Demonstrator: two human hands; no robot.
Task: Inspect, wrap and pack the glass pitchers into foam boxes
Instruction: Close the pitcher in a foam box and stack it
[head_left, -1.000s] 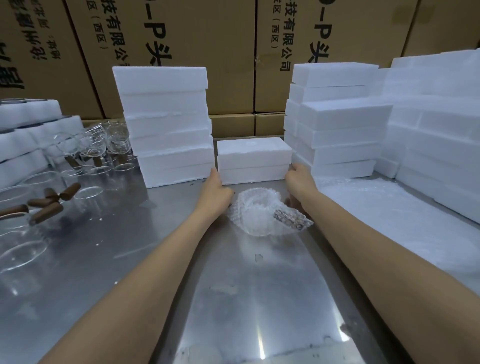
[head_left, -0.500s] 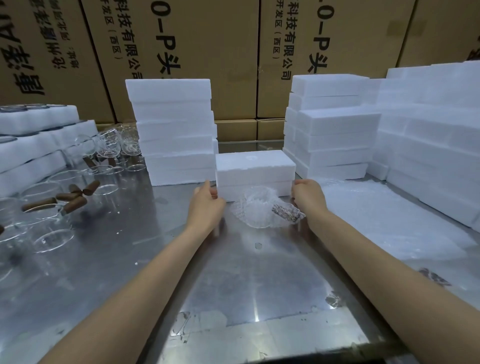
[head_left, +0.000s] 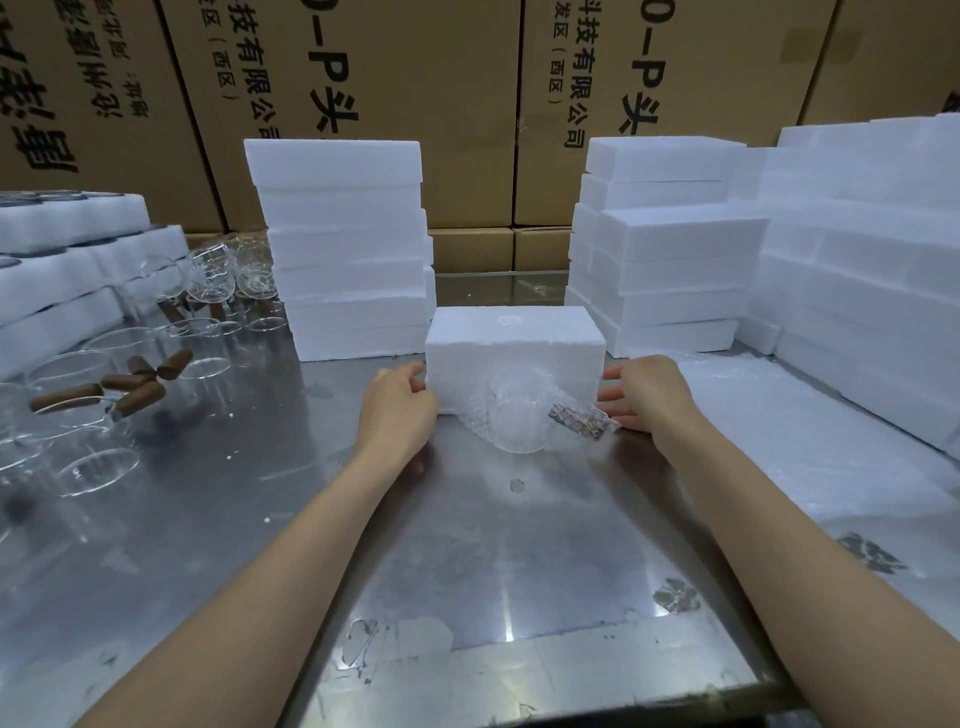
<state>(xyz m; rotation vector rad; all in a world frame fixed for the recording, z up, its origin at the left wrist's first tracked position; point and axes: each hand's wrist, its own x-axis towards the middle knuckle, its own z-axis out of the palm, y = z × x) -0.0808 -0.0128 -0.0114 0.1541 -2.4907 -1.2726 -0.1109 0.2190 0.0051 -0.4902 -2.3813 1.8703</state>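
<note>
Head view: since 0.5 s ago the foam box (head_left: 515, 349) has come nearer to the person, w/ both hands on its ends; now its front face touches the wrapped pitcher (head_left: 515, 415). Left hand (head_left: 401, 403) presses the box's left end, fingers a bit curled at the corner. Right hand (head_left: 643, 392) lies flat on the right end, fingers straight. So the hands are apart, box between them.

The wrapped pitcher lies on its side on the metal table (head_left: 467, 561), in bubble wrap; handle end points right.

Handling, my judgement: the foam is very light, stiff but crumbly at the edges, so hold it by the ends, no squeezing. The pitcher is fragile & the wrap is slippery; better to take it round the body, not by the handle.

Hard to see: the lid seam of the box is only faint, the lower front is hidden behind the pitcher, and I cannot tell if it is empty. Bare pitchers (head_left: 83, 415) at left blur together.
</note>
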